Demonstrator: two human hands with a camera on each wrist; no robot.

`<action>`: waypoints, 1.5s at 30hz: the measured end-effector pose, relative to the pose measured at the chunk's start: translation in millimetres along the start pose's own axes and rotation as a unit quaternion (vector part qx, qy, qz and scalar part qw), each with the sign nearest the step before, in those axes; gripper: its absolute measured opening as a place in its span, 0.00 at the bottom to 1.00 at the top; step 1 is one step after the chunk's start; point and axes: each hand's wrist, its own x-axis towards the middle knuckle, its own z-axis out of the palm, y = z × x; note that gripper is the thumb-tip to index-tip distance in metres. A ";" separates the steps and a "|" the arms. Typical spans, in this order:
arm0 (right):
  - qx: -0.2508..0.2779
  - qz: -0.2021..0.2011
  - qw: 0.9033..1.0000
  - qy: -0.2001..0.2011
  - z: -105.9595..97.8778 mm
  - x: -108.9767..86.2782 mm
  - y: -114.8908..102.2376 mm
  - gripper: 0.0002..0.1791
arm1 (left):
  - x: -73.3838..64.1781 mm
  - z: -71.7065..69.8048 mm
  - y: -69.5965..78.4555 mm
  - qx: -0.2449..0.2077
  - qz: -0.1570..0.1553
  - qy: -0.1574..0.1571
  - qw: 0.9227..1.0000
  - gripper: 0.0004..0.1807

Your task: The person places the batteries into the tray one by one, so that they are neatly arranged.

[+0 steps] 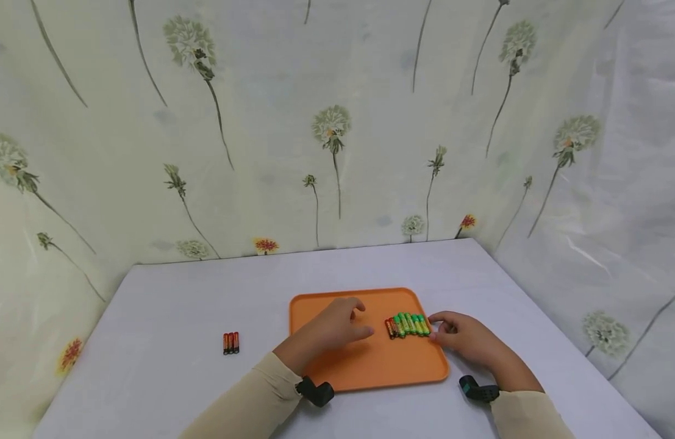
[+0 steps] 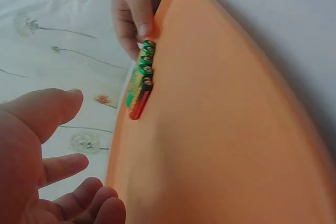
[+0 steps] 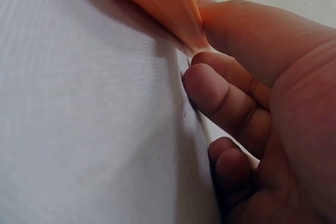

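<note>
My left hand (image 1: 337, 324) hovers over the middle of an orange tray (image 1: 386, 369), its fingers loosely bent and nothing between them. Toward the tray's right side lies a snug row of batteries: several green ones (image 1: 411, 324) and, at the row's left end, red-and-black ones (image 1: 391, 328). My right hand (image 1: 469, 341) is at the tray's right edge, fingertips right by the last green battery. In the right wrist view, its thumb (image 3: 236, 22) touches the tray's rim while the other fingers bend loosely below, outside the tray.
Three red-and-black batteries (image 1: 231, 343) stand side by side on the white table (image 1: 172, 317), left of the tray. Flower-patterned cloth (image 1: 370, 152) hangs behind the table and along its sides.
</note>
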 end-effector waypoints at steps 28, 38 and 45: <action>0.008 -0.001 1.000 0.007 1.3 -0.9 -3.1 0.28 | -115.1 -75.4 -67.6 0.037 -0.013 0.193 0.980 0.20; 0.000 0.007 1.000 0.007 -2.0 -5.4 -2.2 0.28 | -156.0 -98.0 -111.4 0.039 -0.039 0.213 0.976 0.24; 0.017 0.000 1.000 0.001 0.9 -2.2 -2.6 0.29 | -165.4 -111.9 -149.0 0.024 -0.066 0.219 0.973 0.33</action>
